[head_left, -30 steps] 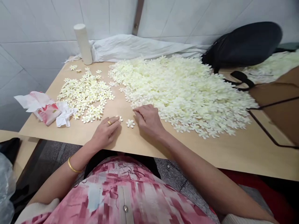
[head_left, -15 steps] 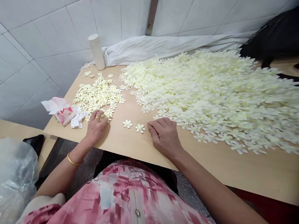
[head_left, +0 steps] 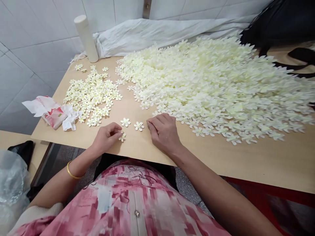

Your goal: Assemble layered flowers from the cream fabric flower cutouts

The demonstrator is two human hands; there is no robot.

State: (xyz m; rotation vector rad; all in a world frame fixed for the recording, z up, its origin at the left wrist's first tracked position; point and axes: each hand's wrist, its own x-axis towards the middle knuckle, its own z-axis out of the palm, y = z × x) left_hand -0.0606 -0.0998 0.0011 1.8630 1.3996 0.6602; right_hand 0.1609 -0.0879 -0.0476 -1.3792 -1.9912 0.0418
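Note:
My left hand (head_left: 106, 136) rests near the table's front edge with its fingers pinched on a small cream fabric flower (head_left: 122, 137). Two more single flowers (head_left: 125, 122) lie just beyond it on the bare wood. My right hand (head_left: 163, 131) lies palm down beside them, fingers curled, at the near edge of the big flower heap (head_left: 216, 85). Whether it holds anything is hidden. A smaller spread of flowers (head_left: 92, 93) lies to the left of my left hand.
A wooden table (head_left: 246, 157) stands against a tiled wall. A white cylinder (head_left: 86, 38) and a white cloth (head_left: 159, 31) sit at the back. A crumpled tissue packet (head_left: 52, 113) lies left, a black bag (head_left: 283, 23) far right, a plastic bag (head_left: 11, 186) lower left.
My left hand came back from the small flower spread toward the front edge and now pinches a flower. My right hand stayed near the heap's edge. The camera view shifted.

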